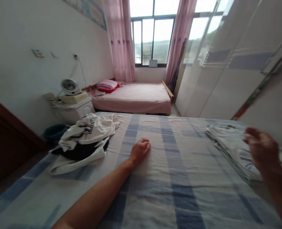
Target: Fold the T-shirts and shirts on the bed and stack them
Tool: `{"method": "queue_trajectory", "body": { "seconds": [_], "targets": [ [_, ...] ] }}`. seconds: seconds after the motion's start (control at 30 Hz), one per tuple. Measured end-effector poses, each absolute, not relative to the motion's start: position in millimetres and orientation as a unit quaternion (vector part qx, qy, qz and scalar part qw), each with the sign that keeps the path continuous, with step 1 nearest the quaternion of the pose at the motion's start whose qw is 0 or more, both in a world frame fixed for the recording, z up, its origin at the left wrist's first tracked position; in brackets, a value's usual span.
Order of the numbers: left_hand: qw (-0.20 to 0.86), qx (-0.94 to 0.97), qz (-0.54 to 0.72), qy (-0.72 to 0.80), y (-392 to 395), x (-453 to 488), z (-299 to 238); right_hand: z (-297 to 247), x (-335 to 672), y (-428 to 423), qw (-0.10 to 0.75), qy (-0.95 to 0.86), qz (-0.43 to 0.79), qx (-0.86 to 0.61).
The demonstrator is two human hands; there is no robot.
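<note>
My left hand (141,150) rests on the blue-and-white checked sheet (152,187) near the middle of the bed. Its fingers are curled in, with nothing seen in them. At the right, my right hand (262,148) is raised above a stack of folded white clothes (229,140). Motion blurs its fingers, and no held thing can be made out. To the left of my left hand lies a crumpled heap of white and black clothing (90,130), with dark print on the white cloth.
Beyond this bed stands a second bed (141,95) with a folded pink quilt (107,84). A small fan (69,86) sits on the white nightstand (76,109). A glossy wardrobe (217,86) lines the right side. A dark green bin (56,132) is on the floor at left.
</note>
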State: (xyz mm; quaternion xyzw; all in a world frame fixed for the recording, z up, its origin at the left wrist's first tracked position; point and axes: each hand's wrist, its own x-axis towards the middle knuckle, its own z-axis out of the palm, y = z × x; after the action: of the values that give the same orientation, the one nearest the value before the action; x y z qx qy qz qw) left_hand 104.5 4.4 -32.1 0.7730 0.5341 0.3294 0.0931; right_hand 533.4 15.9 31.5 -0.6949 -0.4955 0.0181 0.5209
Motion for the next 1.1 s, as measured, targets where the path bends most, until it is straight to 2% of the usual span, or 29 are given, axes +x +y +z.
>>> {"method": "queue_trajectory", "body": {
  "seconds": [0.07,0.17,0.37,0.47,0.6,0.87,0.97,1.1],
  "targets": [
    [0.085,0.778,0.316,0.536,2.2,105.9,-32.5,19.4,479.0,43.2,0.464,-0.574,0.118,-0.665],
    [0.069,0.793,0.298,0.528,0.5,105.9,-31.2,-6.8,400.7,61.1,0.364,-0.687,0.11,-0.619],
    [-0.028,0.715,0.299,0.631,19.8,50.2,1.9,-51.9,354.4,60.5,0.269,-0.773,0.021,-0.574],
    [-0.089,0.639,0.309,0.699,27.6,-4.2,25.3,-58.5,363.0,61.2,0.264,-0.789,0.022,-0.555],
    [-0.181,0.533,0.231,0.793,25.5,-56.4,33.3,-58.5,366.2,61.4,0.267,-0.785,0.03,-0.558],
    [-0.202,0.534,0.184,0.8,27.2,-70.9,21.8,-55.0,363.7,57.9,0.262,-0.788,0.029,-0.556],
    [-0.187,0.524,0.23,0.798,29.3,-65.6,31.5,-54.1,363.9,56.8,0.257,-0.79,0.029,-0.556],
    [-0.049,0.509,0.389,0.767,31.2,-51.3,50.8,-53.6,362.6,56.3,0.26,-0.788,0.026,-0.557]
  ]
}}
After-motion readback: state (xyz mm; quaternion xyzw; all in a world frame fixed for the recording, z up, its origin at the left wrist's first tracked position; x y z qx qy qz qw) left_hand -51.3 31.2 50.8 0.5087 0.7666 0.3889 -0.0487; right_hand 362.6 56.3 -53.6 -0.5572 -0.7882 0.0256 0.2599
